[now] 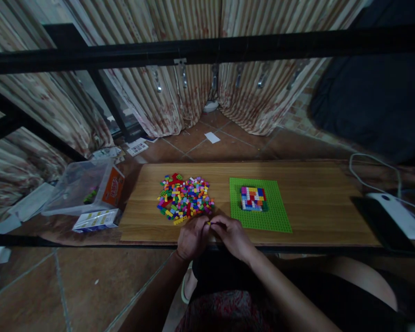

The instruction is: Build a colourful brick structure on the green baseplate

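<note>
My left hand [193, 234] and my right hand [232, 234] meet at the front edge of the wooden board [307, 203]. Between their pinched fingertips is a small yellow toy brick [209, 223], held from both sides. Just beyond my left hand lies a loose pile of colourful toy bricks [185, 196]. To the right of the pile, a green baseplate [278, 214] lies flat. On it stands a low block of joined bricks [253, 198] in white, red, yellow, blue and other colours.
A clear plastic bin [79, 186] with an orange label stands left of the board, a small white and blue box [96, 220] before it. At the right end lie a black flat object [382, 223], a white device [399, 214] and a white cable [376, 157]. A black metal bar [207, 50] crosses behind.
</note>
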`<state>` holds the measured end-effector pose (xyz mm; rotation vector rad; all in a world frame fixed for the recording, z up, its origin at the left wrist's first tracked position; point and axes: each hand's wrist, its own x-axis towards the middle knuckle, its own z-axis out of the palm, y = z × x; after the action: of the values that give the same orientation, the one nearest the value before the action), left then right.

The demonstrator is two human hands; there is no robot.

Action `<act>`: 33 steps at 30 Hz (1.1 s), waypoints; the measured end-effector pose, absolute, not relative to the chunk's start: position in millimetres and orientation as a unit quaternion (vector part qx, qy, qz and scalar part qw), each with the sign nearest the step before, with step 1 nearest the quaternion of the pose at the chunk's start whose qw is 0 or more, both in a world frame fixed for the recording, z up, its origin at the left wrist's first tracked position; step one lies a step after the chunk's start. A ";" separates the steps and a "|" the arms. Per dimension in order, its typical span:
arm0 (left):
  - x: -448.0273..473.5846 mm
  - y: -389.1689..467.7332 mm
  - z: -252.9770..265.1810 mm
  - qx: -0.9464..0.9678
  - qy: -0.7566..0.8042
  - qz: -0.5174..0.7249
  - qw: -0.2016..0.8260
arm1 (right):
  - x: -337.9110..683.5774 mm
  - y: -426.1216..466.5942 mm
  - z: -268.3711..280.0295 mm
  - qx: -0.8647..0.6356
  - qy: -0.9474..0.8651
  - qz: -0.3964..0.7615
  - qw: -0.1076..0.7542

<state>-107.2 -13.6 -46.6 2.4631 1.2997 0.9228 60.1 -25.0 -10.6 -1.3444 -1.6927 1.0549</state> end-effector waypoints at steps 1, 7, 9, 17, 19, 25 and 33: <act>-107.5 -13.3 -46.7 0.837 0.440 0.307 0.109 | 59.6 -24.6 -10.9 -0.521 -0.654 0.413 0.361; -110.0 -11.1 -48.3 0.839 0.439 0.291 0.137 | 60.7 -17.6 -15.4 -0.515 -0.607 0.489 0.355; -111.1 -10.1 -46.6 0.839 0.435 0.291 0.148 | 61.7 -16.3 -16.8 -0.491 -0.589 0.530 0.363; -108.0 -8.1 -47.2 0.842 0.450 0.289 0.070 | 90.0 -31.1 -22.2 -0.563 -0.475 0.501 0.455; -106.0 -8.0 -50.0 0.832 0.466 0.298 0.048 | 111.8 -31.7 -19.7 -0.617 -0.454 0.425 0.483; -104.2 -8.0 -50.9 0.824 0.481 0.299 0.033 | 166.3 -18.7 -5.3 -0.700 -0.490 0.232 0.465; -103.6 -9.3 -47.0 0.823 0.487 0.290 0.036 | 167.4 -5.4 -11.3 -0.708 -0.622 0.064 0.330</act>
<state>-103.6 -9.3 -47.0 2.5282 1.4972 0.8902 167.4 -5.4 -11.3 -1.8510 -1.6257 0.1683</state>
